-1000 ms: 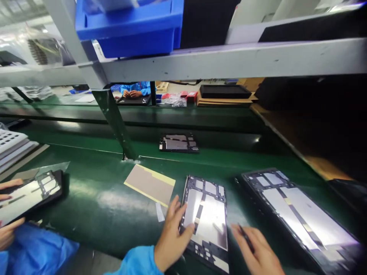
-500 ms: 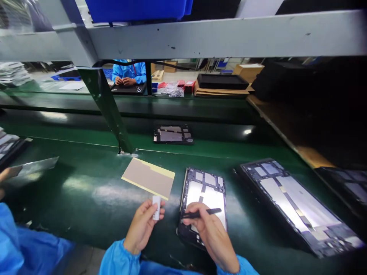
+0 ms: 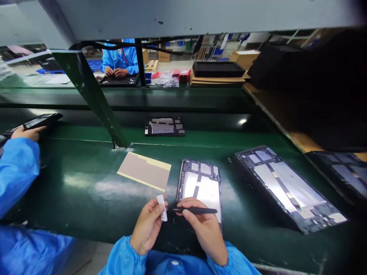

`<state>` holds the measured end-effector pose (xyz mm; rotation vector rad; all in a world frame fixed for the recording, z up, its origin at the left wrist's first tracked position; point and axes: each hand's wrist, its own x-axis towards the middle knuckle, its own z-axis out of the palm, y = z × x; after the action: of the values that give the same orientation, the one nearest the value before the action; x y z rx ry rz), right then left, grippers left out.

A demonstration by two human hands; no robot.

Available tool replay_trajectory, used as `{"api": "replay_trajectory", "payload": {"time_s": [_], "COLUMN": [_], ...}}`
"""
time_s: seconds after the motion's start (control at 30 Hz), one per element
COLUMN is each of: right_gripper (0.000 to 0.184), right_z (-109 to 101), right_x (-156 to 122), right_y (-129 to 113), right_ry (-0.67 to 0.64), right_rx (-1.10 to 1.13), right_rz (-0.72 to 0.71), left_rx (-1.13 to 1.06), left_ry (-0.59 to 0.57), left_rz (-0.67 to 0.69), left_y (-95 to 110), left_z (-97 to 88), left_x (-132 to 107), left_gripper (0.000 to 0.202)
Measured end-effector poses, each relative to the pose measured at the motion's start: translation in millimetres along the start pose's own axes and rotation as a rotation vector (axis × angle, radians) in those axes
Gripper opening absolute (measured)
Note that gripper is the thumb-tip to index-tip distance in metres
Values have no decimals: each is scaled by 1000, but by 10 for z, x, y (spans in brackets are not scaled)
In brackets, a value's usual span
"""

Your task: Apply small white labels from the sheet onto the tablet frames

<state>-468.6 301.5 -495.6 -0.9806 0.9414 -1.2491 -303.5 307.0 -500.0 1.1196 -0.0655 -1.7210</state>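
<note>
My left hand (image 3: 149, 225) pinches a small white strip (image 3: 162, 202) between thumb and fingers, just left of an open tablet frame (image 3: 200, 183) lying on the green belt (image 3: 86, 183). My right hand (image 3: 205, 227) is closed round black tweezers (image 3: 195, 210), whose tip points left toward the strip, over the near end of the frame. Both sleeves are blue.
A tan backing sheet (image 3: 143, 170) lies left of the frame. A larger tablet frame (image 3: 289, 187) lies to the right, another small one (image 3: 164, 126) farther back. A green post (image 3: 91, 99) stands behind. A co-worker's blue sleeve (image 3: 17, 172) and hand are at left; another person sits across.
My hands drew closer together, the tweezers' tip now near the white strip. The view tilted up. The co-worker's hand at left now holds a dark tablet farther back.
</note>
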Motion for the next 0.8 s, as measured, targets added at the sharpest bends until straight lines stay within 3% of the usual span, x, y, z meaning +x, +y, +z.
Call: {"api": "replay_trajectory", "payload": {"time_s": [0.23, 0.53, 0.8], "right_gripper": [5, 10, 20], "right_z": [-8, -48, -77], "right_x": [-29, -79, -84], "right_y": [-69, -136, -167], "right_ry": [14, -79, -124], "right_rx": [-131, -164, -186], "right_rz": [-136, -166, -191], "left_rx": [140, 413, 516], "left_ry": [-95, -62, -49], "left_rz": [182, 475, 599], "left_y": [-35, -64, -36], "left_z": [25, -82, -33], "left_x": [-53, -67, -124], "left_gripper": [42, 36, 33]}}
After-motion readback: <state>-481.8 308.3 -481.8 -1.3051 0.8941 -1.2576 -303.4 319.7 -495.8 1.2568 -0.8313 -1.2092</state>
